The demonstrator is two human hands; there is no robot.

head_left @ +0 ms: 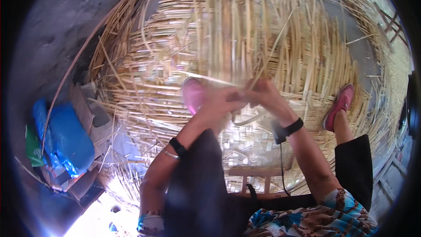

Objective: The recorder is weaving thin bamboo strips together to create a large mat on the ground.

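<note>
Holding left hand [224, 98] and right hand [265, 93] together beside pale strip [210, 78]. Resting pink shoes [340, 105] on woven mat [247, 145].

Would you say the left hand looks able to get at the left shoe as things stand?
Probably yes: the left hand shows close beside the left shoe, with nothing visible between them, though it may be busy with a strip.

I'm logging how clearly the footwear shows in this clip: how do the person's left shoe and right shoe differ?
The left shoe looks paler and washed out; the right shoe is a deeper pink.
The left shoe is partly hidden behind the left hand, while the right shoe is unblocked by either hand.
The left shoe's toe tips leftward, the right shoe's rightward.
Both are pinkish and over the strip weaving.
</note>
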